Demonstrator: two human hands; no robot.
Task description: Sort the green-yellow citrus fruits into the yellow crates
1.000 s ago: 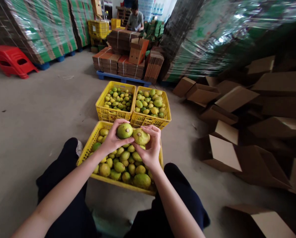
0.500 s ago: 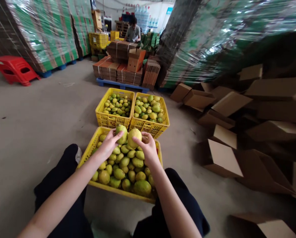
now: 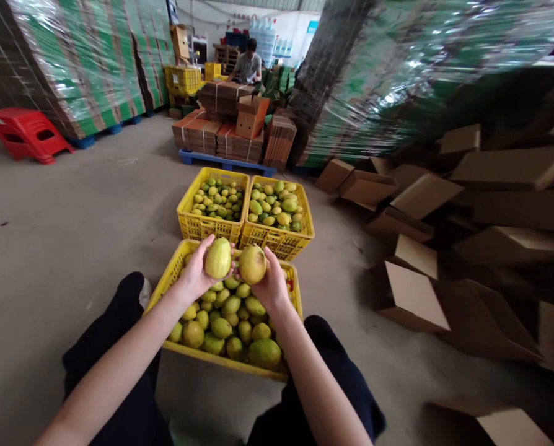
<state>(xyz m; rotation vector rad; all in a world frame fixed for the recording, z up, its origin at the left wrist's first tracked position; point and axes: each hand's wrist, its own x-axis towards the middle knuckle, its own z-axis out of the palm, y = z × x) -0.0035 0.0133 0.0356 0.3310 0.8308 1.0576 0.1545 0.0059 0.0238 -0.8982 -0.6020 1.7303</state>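
The left hand cups a pale yellow-green fruit, its thumb to the fruit's left and its fingers wrapped around behind. The right hand holds a rounder, duller fruit with a brownish patch near its top, the thumb on the right side and the fingers curled around it. The two held fruits are side by side with fingertips showing between them, raised above the far part of a yellow crate full of similar fruit. A large greenish fruit lies near that crate's front right corner. The crate is on the floor between the person's knees. Just beyond it are two more filled crates, a left crate and a right crate, set side by side. Farther back, flattened cardboard is stacked on a blue pallet, with a red stool well to the left and cardboard boxes heaped to the right.
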